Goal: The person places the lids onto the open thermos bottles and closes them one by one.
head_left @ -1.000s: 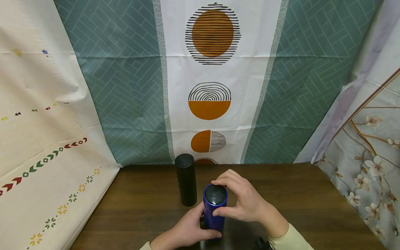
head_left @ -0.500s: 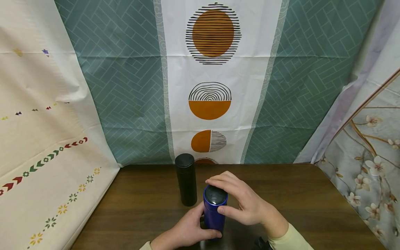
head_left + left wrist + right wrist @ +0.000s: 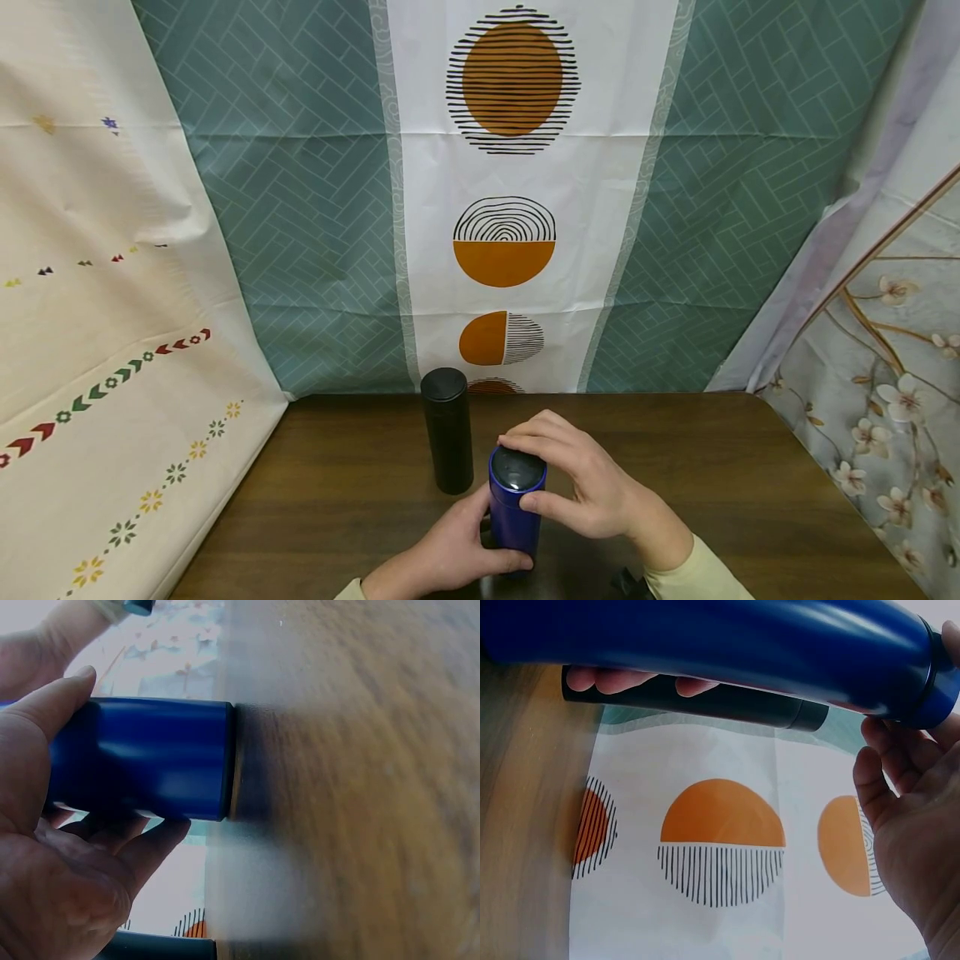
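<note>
A blue thermos flask (image 3: 513, 527) with a dark, glossy lid top (image 3: 517, 468) stands upright on the table. Around its body curl the fingers and thumb of my left hand (image 3: 457, 542), which grips it low down. My right hand (image 3: 588, 483) holds the lid end, its fingers on the far rim and its thumb on the near side. In the right wrist view, the fingertips touch the blue lid (image 3: 941, 694) beyond a dark seam. The left wrist view shows the flask's base (image 3: 229, 761) on the wood.
A black flask (image 3: 447, 433) stands upright behind and left of the blue one. The brown wooden table (image 3: 337, 483) reaches back to a patterned curtain (image 3: 322, 208). A small black object (image 3: 628, 583) lies near my right sleeve, partly cut off.
My right hand's fingers have shifted round the lid, moving left over the far rim, while its thumb slid right. The left hand and the flask have stayed in place.
</note>
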`<control>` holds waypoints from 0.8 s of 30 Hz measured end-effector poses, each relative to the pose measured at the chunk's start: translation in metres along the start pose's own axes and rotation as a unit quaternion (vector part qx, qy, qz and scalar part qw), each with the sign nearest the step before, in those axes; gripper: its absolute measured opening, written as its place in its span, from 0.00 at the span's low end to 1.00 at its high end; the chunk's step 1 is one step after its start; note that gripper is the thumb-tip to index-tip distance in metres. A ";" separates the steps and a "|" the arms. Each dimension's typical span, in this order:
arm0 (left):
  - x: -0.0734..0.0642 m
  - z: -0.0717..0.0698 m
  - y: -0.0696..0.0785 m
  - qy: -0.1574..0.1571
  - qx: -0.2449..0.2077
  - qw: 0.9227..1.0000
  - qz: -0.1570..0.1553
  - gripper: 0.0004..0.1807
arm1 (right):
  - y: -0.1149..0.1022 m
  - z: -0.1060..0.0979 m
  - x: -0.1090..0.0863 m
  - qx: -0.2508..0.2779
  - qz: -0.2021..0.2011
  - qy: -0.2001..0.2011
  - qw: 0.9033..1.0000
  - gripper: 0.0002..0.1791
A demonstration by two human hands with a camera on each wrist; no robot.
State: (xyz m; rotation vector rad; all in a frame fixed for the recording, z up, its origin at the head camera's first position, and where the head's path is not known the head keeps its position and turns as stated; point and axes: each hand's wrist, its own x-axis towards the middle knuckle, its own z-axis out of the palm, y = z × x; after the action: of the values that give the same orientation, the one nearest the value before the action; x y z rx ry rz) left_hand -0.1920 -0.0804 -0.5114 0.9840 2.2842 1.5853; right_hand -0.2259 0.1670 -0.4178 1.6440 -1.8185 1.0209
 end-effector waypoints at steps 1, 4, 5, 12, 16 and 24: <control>0.000 0.000 0.000 0.000 0.000 1.000 0.001 0.43 | 0.000 0.000 0.000 -0.001 0.001 0.002 1.000 0.31; 0.000 0.000 -0.001 0.000 -0.001 1.000 0.001 0.42 | -0.001 0.000 0.000 -0.003 0.002 0.008 1.000 0.31; 0.000 0.000 -0.001 0.000 -0.001 1.000 0.001 0.42 | -0.001 0.000 0.000 -0.005 0.002 0.010 1.000 0.31; 0.001 0.000 -0.001 -0.003 -0.007 1.000 0.001 0.41 | -0.002 0.001 0.001 -0.015 0.012 0.022 1.000 0.31; 0.000 0.000 -0.002 -0.004 -0.008 1.000 0.004 0.41 | -0.003 0.002 0.001 -0.020 0.016 0.026 0.999 0.31; 0.000 -0.001 -0.001 -0.004 -0.008 1.000 0.002 0.41 | -0.003 0.003 0.002 -0.033 0.017 0.035 0.999 0.34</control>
State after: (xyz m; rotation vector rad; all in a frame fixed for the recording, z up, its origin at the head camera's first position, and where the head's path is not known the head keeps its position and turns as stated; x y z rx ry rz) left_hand -0.1930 -0.0810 -0.5121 0.9905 2.2624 1.5949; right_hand -0.2232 0.1634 -0.4169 1.5244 -1.8206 1.0103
